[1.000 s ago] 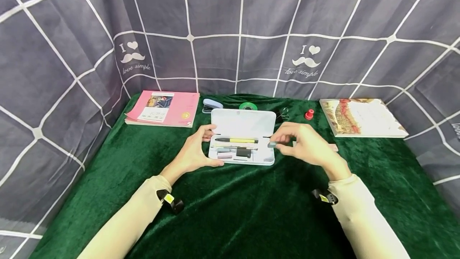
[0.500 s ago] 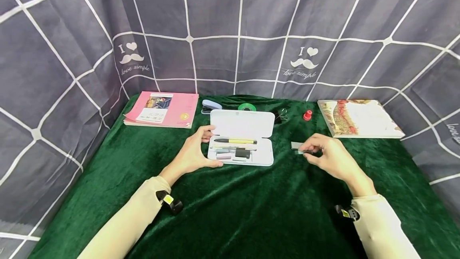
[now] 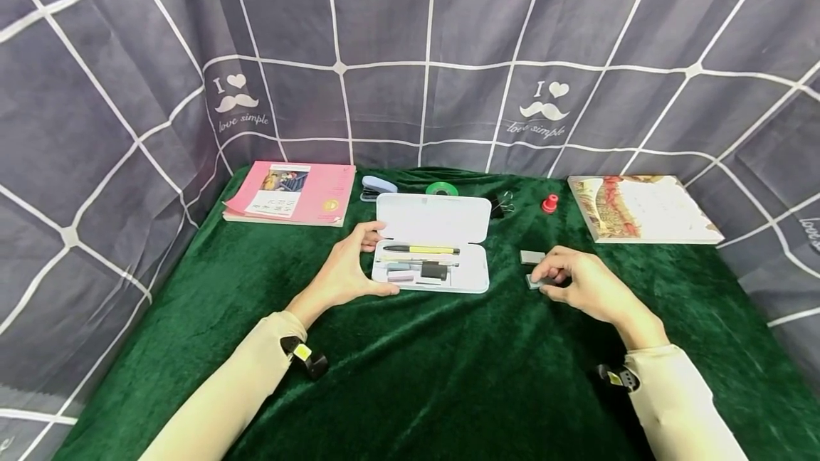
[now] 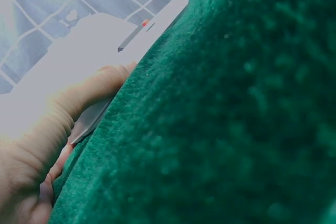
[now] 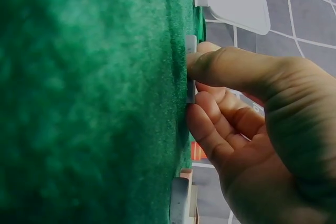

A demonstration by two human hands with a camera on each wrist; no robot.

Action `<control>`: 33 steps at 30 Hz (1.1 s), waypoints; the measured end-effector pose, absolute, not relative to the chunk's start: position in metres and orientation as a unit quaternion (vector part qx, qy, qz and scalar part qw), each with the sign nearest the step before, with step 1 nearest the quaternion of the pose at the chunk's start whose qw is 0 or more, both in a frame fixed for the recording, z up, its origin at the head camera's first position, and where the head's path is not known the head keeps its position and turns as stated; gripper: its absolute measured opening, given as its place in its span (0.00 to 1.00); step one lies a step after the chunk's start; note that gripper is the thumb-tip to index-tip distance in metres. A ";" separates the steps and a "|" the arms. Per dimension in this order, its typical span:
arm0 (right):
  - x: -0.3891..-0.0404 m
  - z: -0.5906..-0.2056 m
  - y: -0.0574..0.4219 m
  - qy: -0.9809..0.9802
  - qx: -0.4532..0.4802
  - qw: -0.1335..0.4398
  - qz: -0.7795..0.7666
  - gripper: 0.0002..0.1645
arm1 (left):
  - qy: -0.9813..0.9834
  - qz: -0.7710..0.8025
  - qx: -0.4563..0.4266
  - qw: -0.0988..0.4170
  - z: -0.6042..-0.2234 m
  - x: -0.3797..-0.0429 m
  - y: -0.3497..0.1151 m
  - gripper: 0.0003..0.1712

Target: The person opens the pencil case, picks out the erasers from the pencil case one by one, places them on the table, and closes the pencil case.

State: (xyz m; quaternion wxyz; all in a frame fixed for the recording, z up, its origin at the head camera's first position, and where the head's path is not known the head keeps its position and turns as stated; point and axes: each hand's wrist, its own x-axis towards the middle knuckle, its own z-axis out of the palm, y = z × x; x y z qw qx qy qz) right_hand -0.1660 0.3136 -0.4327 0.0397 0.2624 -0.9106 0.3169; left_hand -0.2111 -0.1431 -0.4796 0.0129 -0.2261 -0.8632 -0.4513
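While the left hand (image 3: 342, 269) grips the case (image 3: 472, 269) at its left end, the right hand (image 3: 586, 279) pinches the block (image 3: 532, 282) | block sits low at the cloth (image 3: 435, 375), right of the case, grey bar (image 3: 530, 257) just beyond | it looks light and stiff, perhaps slick, hardly fragile | best hold: 2 opposite edges, thumb against fingertip!

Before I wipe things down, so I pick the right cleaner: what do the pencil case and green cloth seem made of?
Pencil case: probably hard plastic, smooth and white; its lid stands stiff and thin.
Green cloth: likely velvet, plush; its fuzzy pile catches light.
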 end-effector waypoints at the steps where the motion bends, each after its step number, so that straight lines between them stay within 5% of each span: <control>1: -0.166 -0.432 0.314 -0.910 0.262 0.037 0.318 0.20 | -0.863 -0.451 -0.226 0.013 -0.480 -0.211 -0.143 0.68; 16: -0.177 -0.405 0.302 -0.915 0.269 0.041 0.297 0.17 | -0.863 -0.453 -0.223 0.012 -0.480 -0.210 -0.142 0.68; 21: -0.194 -0.389 0.264 -0.885 0.289 0.079 0.358 0.19 | -0.868 -0.451 -0.207 0.005 -0.480 -0.209 -0.146 0.67; 33: -0.208 -0.403 0.171 -0.864 0.353 0.024 0.357 0.14 | -0.867 -0.448 -0.219 0.007 -0.479 -0.209 -0.143 0.68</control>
